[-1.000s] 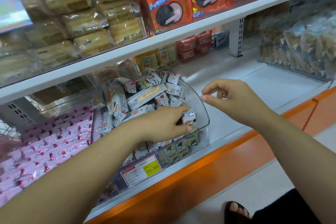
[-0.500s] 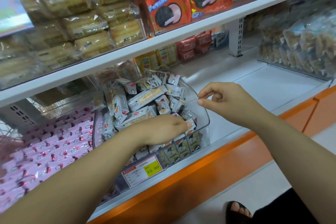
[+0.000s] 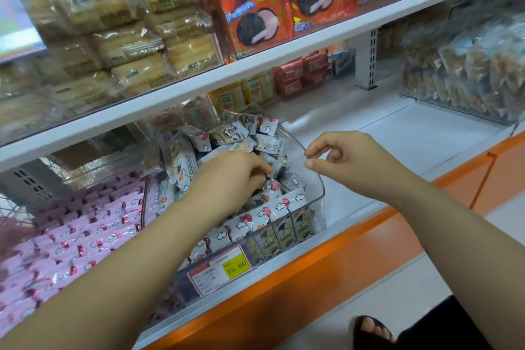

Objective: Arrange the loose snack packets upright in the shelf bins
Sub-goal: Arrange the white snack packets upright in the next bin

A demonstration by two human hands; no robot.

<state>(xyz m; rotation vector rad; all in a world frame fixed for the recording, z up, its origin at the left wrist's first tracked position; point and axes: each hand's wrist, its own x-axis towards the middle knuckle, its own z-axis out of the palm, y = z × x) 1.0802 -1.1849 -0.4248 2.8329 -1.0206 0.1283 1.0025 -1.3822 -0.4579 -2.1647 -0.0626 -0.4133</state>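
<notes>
Snack packets (image 3: 227,136), small white ones printed with balloons and clouds, lie heaped every which way in the back of the clear bin (image 3: 318,193) on the lower shelf (image 3: 397,133). Along the bin's front wall a row of the same packets stands upright, side by side. My left hand (image 3: 235,179) reaches into the middle of the bin, palm down, its fingers (image 3: 260,167) curled onto the heap. Their tips are buried among the wrappers, so I cannot tell whether they have hold of one. My right hand (image 3: 349,162) is at the bin's right wall, thumb and forefinger brought together on the curved rim and pinching it, my other fingers curled loosely toward the palm. A price tag (image 3: 220,270) with a yellow patch reading 15.80 sits on the front of the bin. Just left of the bin lie rows of pink packets (image 3: 71,230). An orange strip (image 3: 312,270) runs along the front of the shelf unit below the bin. On the upper shelf (image 3: 255,65) clear-wrapped pale biscuits (image 3: 127,37) stand to the left and orange-red sandwich-cookie packs (image 3: 255,17) to the right. Further right on my shelf, well apart from the bin, clear bags of brown snacks (image 3: 468,71) stand behind a low clear wall. My foot in a dark sandal (image 3: 372,332) shows on the floor.
</notes>
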